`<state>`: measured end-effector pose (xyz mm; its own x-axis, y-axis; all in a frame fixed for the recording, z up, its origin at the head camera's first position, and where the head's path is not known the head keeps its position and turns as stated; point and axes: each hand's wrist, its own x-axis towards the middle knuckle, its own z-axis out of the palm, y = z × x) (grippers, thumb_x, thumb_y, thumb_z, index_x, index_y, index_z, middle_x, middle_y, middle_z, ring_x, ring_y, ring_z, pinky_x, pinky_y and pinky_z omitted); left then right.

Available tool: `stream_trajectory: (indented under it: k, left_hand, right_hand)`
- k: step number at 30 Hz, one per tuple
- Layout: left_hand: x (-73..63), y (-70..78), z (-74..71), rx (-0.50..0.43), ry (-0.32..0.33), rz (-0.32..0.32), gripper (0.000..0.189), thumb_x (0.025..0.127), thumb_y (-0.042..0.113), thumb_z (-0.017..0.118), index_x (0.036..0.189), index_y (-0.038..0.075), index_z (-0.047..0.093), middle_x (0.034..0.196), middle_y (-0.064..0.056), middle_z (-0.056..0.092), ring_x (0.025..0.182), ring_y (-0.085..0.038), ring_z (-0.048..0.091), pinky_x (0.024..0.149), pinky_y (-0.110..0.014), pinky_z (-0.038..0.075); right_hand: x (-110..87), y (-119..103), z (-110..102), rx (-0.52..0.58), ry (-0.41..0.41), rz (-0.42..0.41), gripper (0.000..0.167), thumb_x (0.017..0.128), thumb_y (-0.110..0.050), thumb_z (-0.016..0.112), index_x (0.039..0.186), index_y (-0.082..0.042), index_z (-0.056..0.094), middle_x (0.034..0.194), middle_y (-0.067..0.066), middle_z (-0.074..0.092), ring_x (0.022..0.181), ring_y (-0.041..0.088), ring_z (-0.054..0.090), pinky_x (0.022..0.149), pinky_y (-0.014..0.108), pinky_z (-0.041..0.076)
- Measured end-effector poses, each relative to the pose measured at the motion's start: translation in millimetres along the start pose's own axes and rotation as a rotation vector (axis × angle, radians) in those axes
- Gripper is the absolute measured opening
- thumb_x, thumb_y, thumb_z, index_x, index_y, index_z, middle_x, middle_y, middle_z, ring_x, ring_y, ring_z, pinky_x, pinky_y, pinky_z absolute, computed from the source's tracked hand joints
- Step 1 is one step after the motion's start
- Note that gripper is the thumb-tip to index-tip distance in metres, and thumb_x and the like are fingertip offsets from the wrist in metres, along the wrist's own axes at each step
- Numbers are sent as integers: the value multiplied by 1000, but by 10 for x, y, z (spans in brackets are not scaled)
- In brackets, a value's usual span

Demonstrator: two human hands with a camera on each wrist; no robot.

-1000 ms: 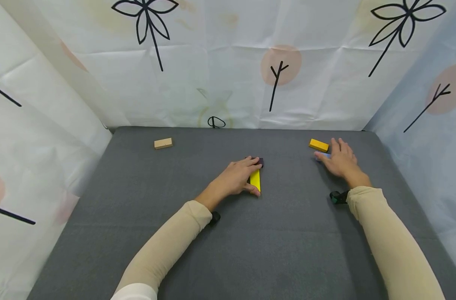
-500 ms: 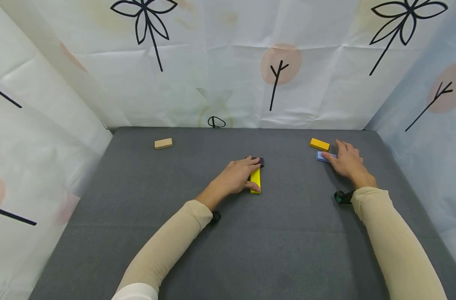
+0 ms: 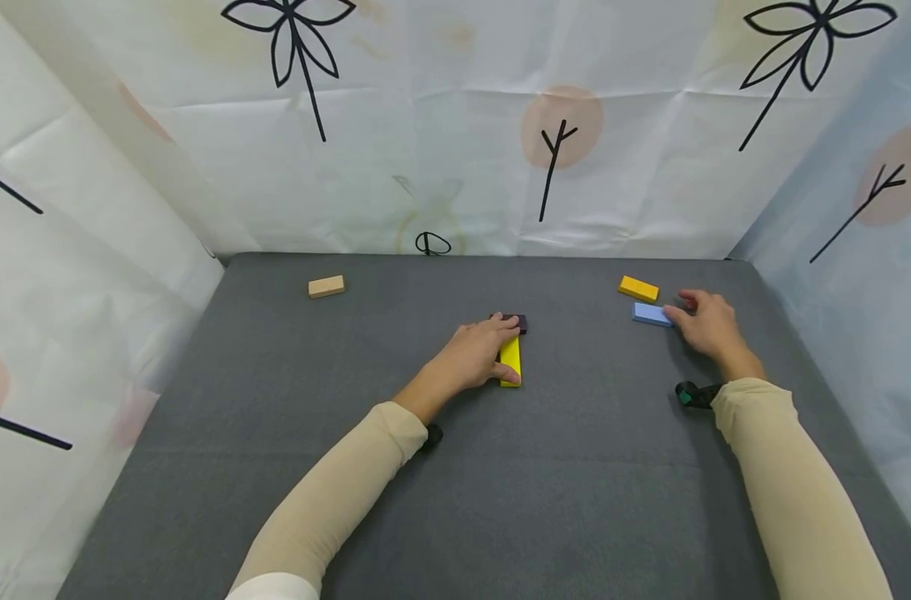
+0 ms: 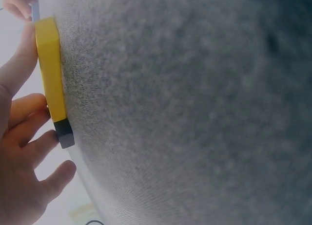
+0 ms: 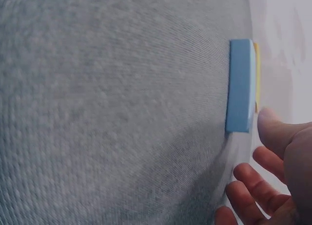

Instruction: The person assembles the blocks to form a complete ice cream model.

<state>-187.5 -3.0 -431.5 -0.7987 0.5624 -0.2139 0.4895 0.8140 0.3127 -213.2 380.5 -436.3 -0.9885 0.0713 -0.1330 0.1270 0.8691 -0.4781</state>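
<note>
In the head view my left hand (image 3: 473,354) lies over a yellow block (image 3: 511,360) and the dark block (image 3: 521,324) at its far end. In the left wrist view its thumb rests on the near end of the yellow block (image 4: 50,69), while the other fingers spread along the far end and the black block (image 4: 65,133). My right hand (image 3: 710,327) is at the right end of a light blue block (image 3: 652,314), fingers loosely bent and holding nothing. The right wrist view has the thumb tip right by the lower end of the blue block (image 5: 240,86).
An orange-yellow block (image 3: 638,289) lies just behind the blue one. Far left on the grey table (image 3: 560,500) is a plain wooden block (image 3: 326,287). White patterned cloth (image 3: 455,167) hangs behind the table and along both sides.
My right hand has drawn back to the right and slightly nearer, uncovering the blue block, and its fingers have bent more. My left hand has stayed over the yellow and dark blocks.
</note>
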Motion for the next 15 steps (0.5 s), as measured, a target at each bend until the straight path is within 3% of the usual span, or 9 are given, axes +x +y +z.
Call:
stream_trajectory:
  k: [9, 15]
  left_hand:
    - [-4, -10, -15, 25, -7, 14, 85, 87, 56, 70, 158, 20, 39, 169, 8, 27, 160, -19, 22, 127, -52, 28]
    - [-2, -9, -15, 46, -10, 16, 85, 88, 56, 68, 158, 20, 39, 169, 7, 26, 159, -20, 24, 126, -52, 29]
  right_hand:
    - [-45, 52, -26, 61, -46, 7, 55, 110, -35, 43, 143, 10, 47, 137, 37, 48, 121, 50, 48, 101, 64, 41]
    - [-69, -9, 10, 88, -50, 59, 53, 110, -39, 43, 136, 6, 55, 131, 31, 53, 112, 42, 48, 89, 50, 43]
